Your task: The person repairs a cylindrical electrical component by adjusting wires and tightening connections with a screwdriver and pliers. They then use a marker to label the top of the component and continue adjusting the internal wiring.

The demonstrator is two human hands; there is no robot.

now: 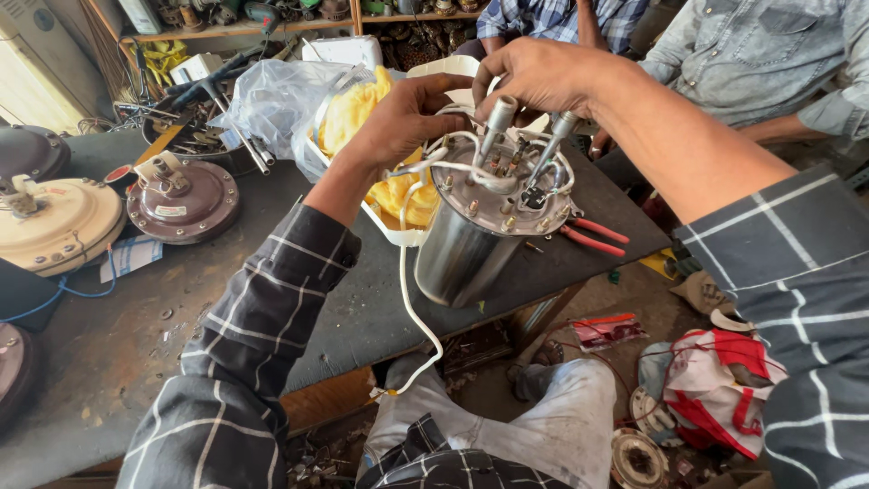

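Observation:
A shiny steel tank (457,254) stands tilted at the workbench's near edge, its round top plate (507,195) studded with bolts, terminals and two metal pipe stubs. White wires (453,167) loop over the plate, and one hangs down toward my lap. My left hand (398,118) pinches the white wires at the plate's left rim. My right hand (534,77) reaches over from above, its fingers closed around the top of a metal pipe stub (498,118).
Red-handled pliers (588,235) lie by the tank. A white casing with yellow insulation (362,118) and a clear plastic bag (272,100) sit behind. Fan motor housings (181,199) rest at left. Two other people sit across the bench. Parts litter the floor.

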